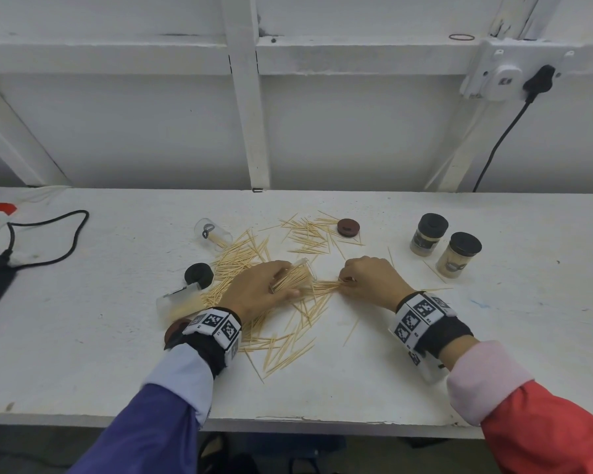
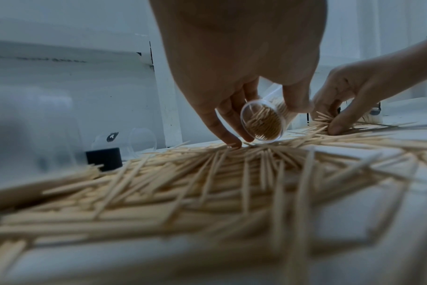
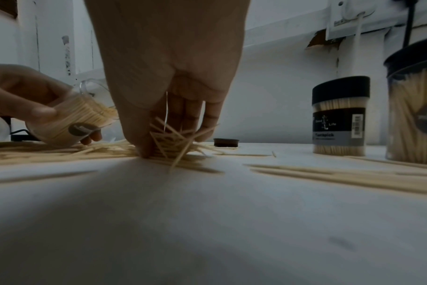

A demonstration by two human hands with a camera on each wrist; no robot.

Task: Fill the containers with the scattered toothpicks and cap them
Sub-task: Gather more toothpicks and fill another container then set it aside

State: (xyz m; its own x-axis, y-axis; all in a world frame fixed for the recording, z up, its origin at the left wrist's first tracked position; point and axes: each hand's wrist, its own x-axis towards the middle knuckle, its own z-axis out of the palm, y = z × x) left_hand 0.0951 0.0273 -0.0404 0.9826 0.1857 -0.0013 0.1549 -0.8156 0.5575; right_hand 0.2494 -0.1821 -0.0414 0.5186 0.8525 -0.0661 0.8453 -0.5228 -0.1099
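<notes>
Scattered toothpicks point(image 1: 288, 336) cover the middle of the white table point(image 1: 356, 388). My left hand point(image 1: 257, 289) grips a clear container point(image 1: 293, 278) tilted on its side and partly full of toothpicks, seen from its base as the clear container point(image 2: 262, 123) and from the side as the clear container point(image 3: 70, 119). My right hand point(image 1: 370, 278) pinches a bunch of toothpicks point(image 3: 175, 138) against the table just right of the container's mouth. Two filled containers with black caps point(image 1: 428, 234) point(image 1: 459, 254) stand at the right.
An uncapped container point(image 1: 213, 232) lies at the back left, another point(image 1: 180, 302) lies by my left wrist. A black cap point(image 1: 199, 273) and a brown cap point(image 1: 348, 227) sit on the table. A black cable point(image 1: 48, 241) loops at the left. A white wall runs behind.
</notes>
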